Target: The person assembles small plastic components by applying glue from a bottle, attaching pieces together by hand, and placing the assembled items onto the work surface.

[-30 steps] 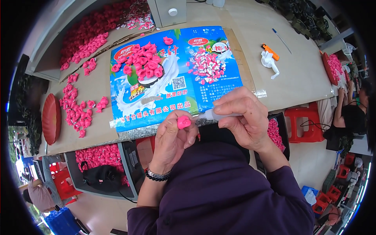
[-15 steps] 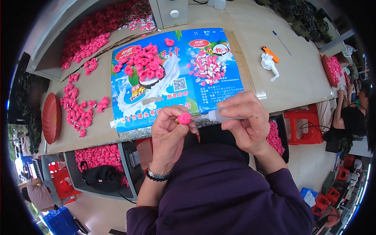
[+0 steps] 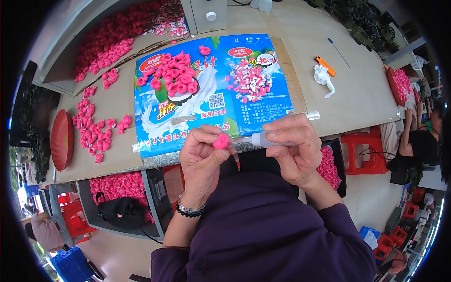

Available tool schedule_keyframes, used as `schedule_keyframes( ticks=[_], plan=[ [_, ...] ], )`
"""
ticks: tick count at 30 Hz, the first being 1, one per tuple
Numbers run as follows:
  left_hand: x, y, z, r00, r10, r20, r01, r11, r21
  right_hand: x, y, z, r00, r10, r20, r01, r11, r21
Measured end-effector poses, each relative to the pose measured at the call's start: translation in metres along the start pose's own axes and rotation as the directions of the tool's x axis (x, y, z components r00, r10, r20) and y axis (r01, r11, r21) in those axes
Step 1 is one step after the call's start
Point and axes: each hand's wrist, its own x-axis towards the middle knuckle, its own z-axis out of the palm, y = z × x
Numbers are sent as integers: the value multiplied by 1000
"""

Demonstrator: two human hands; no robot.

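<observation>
My left hand (image 3: pixel 205 152) pinches a small rounded pink piece (image 3: pixel 221 141) between thumb and fingertips. In my right hand (image 3: pixel 297 145) is a small whitish squeeze bottle (image 3: pixel 258 139), lying sideways with its thin clear nozzle toward the pink piece. The tip is at the piece's right side; whether it touches, I cannot tell. Both hands are over the near edge of a blue printed cardboard sheet (image 3: pixel 221 123). Beyond them on this sheet lie a heap of pink hollow pieces (image 3: pixel 177 75) and a heap of small pink-and-white parts (image 3: pixel 249 81).
More pink pieces (image 3: pixel 96 134) lie at left beside a red tray (image 3: pixel 61 140). Far right are an orange-handled tool (image 3: pixel 325 66), a crumpled white thing (image 3: pixel 322 76) and a pen (image 3: pixel 338 50). An open drawer (image 3: pixel 157 207) with pink pieces juts out at lower left. Another person works at far right.
The pink piece has turned slightly in my left fingers, and a yellowish spot at its lower side no longer shows. The bottle stays close to it, almost unmoved.
</observation>
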Motion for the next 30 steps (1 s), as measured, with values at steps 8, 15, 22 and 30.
schedule_keyframes(
  ticks=[8,15,22,30],
  plan=[
    [-1,-1,0,999,38,-3,-37,999,23,-2,0,3,1000,2,3,-2,1000,4],
    [-1,-2,-5,1000,-4,5,4,1000,-29,3,11,-7,989,75,-129,-67,996,64],
    [-8,-7,0,993,-119,-12,116,987,-115,16,55,-25,640,768,-21,-636,544,547],
    [-11,-11,1,989,-145,-3,143,978,-150,22,85,-20,893,396,215,-256,839,-481]
  ],
)
